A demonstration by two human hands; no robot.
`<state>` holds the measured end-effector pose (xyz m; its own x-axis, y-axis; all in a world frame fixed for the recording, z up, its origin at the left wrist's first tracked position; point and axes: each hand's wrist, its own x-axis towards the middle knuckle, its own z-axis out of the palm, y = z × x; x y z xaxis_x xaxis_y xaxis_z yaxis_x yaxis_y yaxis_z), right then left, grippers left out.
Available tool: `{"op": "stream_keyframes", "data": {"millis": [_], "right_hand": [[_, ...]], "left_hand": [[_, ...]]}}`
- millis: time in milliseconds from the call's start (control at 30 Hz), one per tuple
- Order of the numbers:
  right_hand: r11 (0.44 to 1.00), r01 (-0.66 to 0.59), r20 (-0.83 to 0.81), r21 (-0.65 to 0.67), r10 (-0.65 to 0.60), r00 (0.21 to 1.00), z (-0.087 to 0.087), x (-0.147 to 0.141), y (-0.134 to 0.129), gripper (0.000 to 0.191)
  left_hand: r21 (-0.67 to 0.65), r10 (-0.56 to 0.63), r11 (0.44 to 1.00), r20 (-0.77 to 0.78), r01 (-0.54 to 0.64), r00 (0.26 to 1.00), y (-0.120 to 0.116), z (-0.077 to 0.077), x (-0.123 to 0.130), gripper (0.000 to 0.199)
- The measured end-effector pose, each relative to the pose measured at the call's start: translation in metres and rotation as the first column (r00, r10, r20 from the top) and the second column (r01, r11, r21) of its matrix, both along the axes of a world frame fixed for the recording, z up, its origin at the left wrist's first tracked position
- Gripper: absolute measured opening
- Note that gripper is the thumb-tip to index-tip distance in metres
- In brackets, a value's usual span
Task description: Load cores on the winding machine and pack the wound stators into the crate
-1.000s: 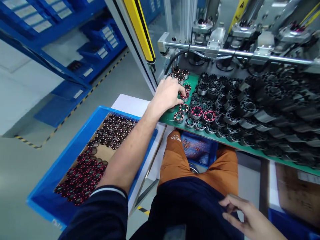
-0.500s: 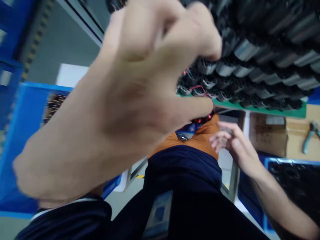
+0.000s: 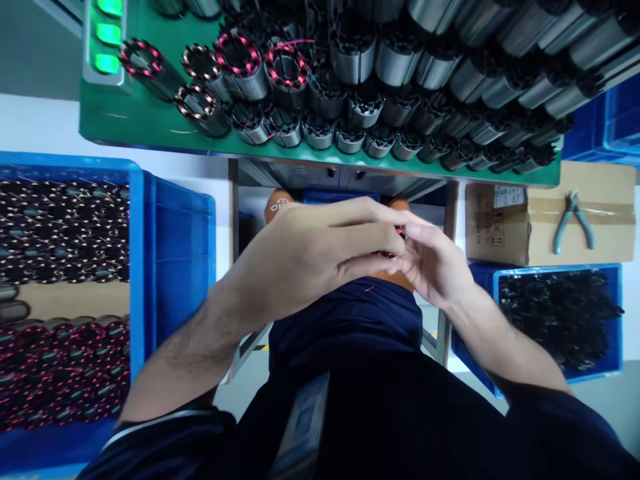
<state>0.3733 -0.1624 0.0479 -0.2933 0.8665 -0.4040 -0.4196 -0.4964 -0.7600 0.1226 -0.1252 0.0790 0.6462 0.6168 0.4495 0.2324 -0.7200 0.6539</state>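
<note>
My left hand (image 3: 325, 243) reaches in from the left, its fingers curled together over a motor stator with red windings (image 3: 400, 231). Only small red bits of that stator show between the fingers; the rest is hidden. From the right, my right hand (image 3: 435, 263) closes on the same stator, its fingertips meeting those of the left. Both hands are above my lap, just in front of the green bench top (image 3: 150, 127). On the bench stand several stators wound in red (image 3: 237, 57), some with copper-coloured windings (image 3: 197, 103), and rows of unwound stators (image 3: 350, 60).
A blue crate (image 3: 173, 233) at left holds wound stators (image 3: 65, 373) in copper and red. At right, cutting pliers (image 3: 573, 220) lie on a cardboard box (image 3: 540, 240), behind a blue bin (image 3: 617, 320) of black parts (image 3: 555, 320). Green lights (image 3: 107, 33) glow at the bench's left end.
My left hand has come down from close before the camera to my lap. My right hand has moved in to meet it, and both now close on the stator.
</note>
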Motion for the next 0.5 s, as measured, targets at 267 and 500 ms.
{"op": "stream_keyframes", "data": {"millis": [267, 500], "right_hand": [[0.997, 0.026, 0.066, 0.066, -0.03, 0.997, -0.012, -0.002, -0.009, 0.036], [0.988, -0.071, 0.223, 0.139, 0.039, 0.974, -0.006, -0.004, -0.009, 0.05]], "left_hand": [[-0.248, 0.053, 0.968, 0.027, -0.044, 0.998, 0.0, -0.011, -0.004, 0.027], [-0.12, 0.035, 0.992, 0.036, -0.031, 0.999, -0.003, -0.012, 0.002, 0.041]]}}
